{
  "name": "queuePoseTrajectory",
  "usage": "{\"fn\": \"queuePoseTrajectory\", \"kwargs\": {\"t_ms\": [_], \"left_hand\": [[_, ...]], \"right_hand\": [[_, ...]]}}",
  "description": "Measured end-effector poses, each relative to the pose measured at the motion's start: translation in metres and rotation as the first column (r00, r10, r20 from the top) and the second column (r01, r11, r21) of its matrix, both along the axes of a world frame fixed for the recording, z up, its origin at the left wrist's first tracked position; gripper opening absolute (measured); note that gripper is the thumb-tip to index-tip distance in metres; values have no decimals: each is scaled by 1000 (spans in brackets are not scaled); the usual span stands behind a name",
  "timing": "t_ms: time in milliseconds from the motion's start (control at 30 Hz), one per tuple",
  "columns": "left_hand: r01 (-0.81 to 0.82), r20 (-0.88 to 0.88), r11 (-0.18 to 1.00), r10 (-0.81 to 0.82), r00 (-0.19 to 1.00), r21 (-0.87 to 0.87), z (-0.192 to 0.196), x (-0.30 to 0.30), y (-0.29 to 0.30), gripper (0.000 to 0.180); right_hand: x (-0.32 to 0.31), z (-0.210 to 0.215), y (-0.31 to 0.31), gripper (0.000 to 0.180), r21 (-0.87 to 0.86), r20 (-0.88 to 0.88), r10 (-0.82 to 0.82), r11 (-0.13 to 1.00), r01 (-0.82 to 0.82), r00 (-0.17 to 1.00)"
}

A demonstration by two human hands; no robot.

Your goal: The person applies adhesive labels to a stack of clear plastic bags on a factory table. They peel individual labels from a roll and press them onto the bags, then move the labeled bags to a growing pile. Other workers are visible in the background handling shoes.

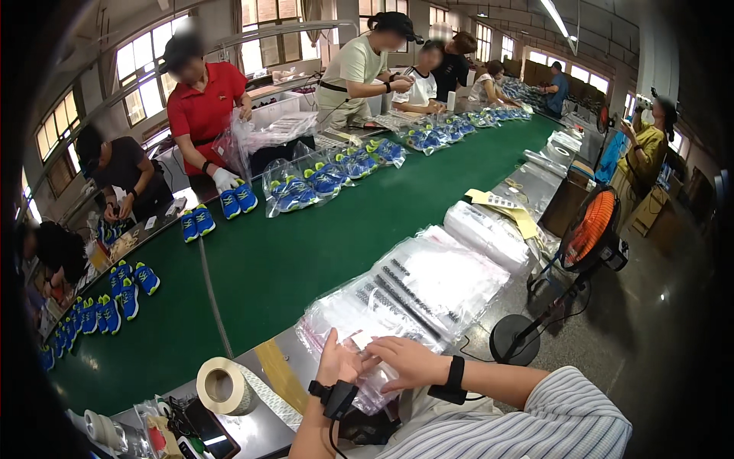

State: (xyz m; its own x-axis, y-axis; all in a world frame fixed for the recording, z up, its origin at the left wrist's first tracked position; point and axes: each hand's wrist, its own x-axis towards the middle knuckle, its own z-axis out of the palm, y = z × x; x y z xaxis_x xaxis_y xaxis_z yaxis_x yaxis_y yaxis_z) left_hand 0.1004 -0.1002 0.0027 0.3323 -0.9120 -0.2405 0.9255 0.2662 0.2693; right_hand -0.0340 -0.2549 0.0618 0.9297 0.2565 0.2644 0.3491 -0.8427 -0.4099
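My left hand is palm up at the near edge of the table, its fingers stretched out. My right hand reaches across from the right, thumb apart from the fingers, its fingertips close to the left palm. A small white label shows between the two hands; which one bears it I cannot tell. Below them lie clear plastic bags, partly hidden by the hands. Just beyond is a wide stack of printed clear bags.
A label roll stands at my left, near a phone. Blue shoes and bagged pairs line the far side of the green conveyor belt, where co-workers stand and sit. An orange fan stands at right.
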Motion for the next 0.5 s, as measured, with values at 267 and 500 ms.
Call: {"fn": "queuePoseTrajectory", "kwargs": {"t_ms": [267, 500], "left_hand": [[-252, 233, 942, 200, 952, 220, 64, -39, 36, 69], [-762, 916, 610, 142, 377, 219, 86, -89, 49, 36]], "right_hand": [[5, -13, 7, 66, -23, 388, -47, 998, 61, 921], [15, -30, 6, 27, 131, 45, -70, 989, 63, 997]]}}
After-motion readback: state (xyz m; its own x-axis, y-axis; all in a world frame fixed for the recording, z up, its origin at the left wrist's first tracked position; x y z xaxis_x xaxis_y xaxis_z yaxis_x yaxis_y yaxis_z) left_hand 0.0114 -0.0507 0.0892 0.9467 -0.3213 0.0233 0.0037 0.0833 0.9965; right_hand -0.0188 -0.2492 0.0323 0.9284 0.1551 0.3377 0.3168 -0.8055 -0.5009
